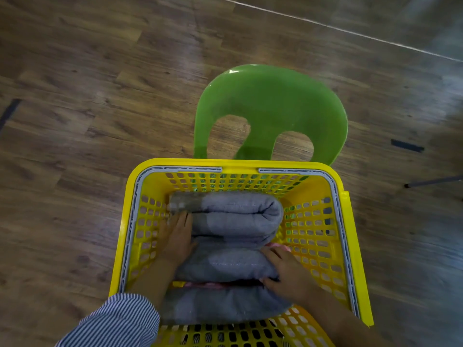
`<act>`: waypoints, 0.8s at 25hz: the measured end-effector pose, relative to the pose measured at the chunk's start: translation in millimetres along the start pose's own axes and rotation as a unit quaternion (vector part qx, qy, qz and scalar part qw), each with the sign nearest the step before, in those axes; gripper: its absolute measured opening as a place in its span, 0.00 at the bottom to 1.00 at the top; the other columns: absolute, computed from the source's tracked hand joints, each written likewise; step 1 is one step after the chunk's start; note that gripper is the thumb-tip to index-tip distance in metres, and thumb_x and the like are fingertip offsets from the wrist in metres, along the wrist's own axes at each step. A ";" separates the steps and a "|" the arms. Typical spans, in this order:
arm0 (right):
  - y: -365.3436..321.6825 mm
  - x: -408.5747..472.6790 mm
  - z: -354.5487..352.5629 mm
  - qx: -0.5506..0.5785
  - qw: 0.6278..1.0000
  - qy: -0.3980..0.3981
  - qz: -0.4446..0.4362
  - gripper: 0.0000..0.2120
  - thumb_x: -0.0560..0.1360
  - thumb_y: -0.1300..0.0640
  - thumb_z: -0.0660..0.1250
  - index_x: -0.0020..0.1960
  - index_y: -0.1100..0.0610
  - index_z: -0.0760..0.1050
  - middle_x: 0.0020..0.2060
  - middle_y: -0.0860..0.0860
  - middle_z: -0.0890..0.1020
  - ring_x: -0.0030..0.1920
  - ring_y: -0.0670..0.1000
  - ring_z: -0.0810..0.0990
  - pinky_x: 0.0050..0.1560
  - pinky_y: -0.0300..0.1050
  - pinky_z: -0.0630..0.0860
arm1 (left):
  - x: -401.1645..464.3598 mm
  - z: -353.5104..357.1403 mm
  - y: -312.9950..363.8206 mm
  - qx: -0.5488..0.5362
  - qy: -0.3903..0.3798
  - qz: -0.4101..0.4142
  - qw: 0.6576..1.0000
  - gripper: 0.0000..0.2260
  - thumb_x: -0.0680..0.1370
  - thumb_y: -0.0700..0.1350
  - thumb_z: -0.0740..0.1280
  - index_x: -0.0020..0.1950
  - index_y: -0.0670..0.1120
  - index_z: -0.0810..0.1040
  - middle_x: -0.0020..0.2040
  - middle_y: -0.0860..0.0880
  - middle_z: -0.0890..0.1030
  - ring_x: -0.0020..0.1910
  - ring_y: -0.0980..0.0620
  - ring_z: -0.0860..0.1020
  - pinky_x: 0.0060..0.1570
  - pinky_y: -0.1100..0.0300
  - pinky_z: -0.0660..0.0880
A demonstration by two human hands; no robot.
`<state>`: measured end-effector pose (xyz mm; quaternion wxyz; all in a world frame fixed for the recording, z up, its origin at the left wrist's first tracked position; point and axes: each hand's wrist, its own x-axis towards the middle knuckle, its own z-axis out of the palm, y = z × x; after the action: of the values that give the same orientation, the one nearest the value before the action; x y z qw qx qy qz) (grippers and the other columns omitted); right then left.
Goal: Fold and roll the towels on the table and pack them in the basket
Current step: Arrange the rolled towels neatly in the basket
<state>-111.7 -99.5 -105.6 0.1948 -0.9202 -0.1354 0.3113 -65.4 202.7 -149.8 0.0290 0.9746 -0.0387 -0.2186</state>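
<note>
Towels fill a yellow basket (343,236) that stands on a green chair (273,103) over a wood floor (75,121). At the left wall of the basket, a striped sleeve (117,321) leads to the left hand (176,237), which lies flat with straight fingers against the end of the far roll (235,216), apparently to square the grey bundle against the basket's far wall and keep it from unrolling. Three grey rolls lie side by side across the basket, their ends toward the left and right walls, an arrangement that seems meant to use the whole width. The middle roll (225,265) sits tight between the far roll and the near roll (220,306), which rests at the basket's near edge. A strip of pink cloth (208,285) shows in the gap between the middle and near rolls, probably another towel packed underneath. Toward the right wall, the right hand (288,274) curls over the end of the middle roll, fingers hooked round its edge, seemingly to press it down into place. Packing looks well advanced; whether more towels wait on the counter cannot be told, since it is out of view.
</note>
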 end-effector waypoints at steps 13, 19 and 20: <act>0.1 -4.7 12.4 -0.022 0.999 0.047 -0.005 0.33 0.70 0.40 0.58 0.72 0.49 0.59 0.68 0.48 0.64 0.70 0.51 0.61 0.68 0.46 0.65 | 14.0 28.9 -7.5 0.059 0.034 0.014 0.998 0.33 0.58 0.43 0.80 0.60 0.38 0.76 0.59 0.35 0.76 0.54 0.36 0.75 0.52 0.38 0.67; 3.0 -18.4 4.6 0.011 1.000 0.012 -0.022 0.35 0.72 0.35 0.57 0.74 0.43 0.50 0.73 0.47 0.55 0.73 0.49 0.55 0.69 0.46 0.65 | -55.6 -2.3 7.3 -0.082 -0.010 0.199 0.976 0.35 0.67 0.70 0.63 0.66 0.48 0.70 0.64 0.50 0.73 0.61 0.46 0.74 0.62 0.45 0.64; 3.4 -19.1 4.4 0.018 1.000 0.015 -0.015 0.33 0.73 0.36 0.57 0.74 0.42 0.51 0.73 0.47 0.55 0.72 0.50 0.58 0.68 0.45 0.66 | -66.6 -3.6 4.2 -0.082 -0.071 0.221 0.969 0.43 0.65 0.74 0.63 0.72 0.49 0.65 0.70 0.52 0.68 0.68 0.49 0.69 0.67 0.45 0.58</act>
<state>-128.7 -108.4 -100.4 0.2184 -0.9188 -0.1404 0.2973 -124.2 204.5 -118.0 0.1541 0.9180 -0.2373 -0.2780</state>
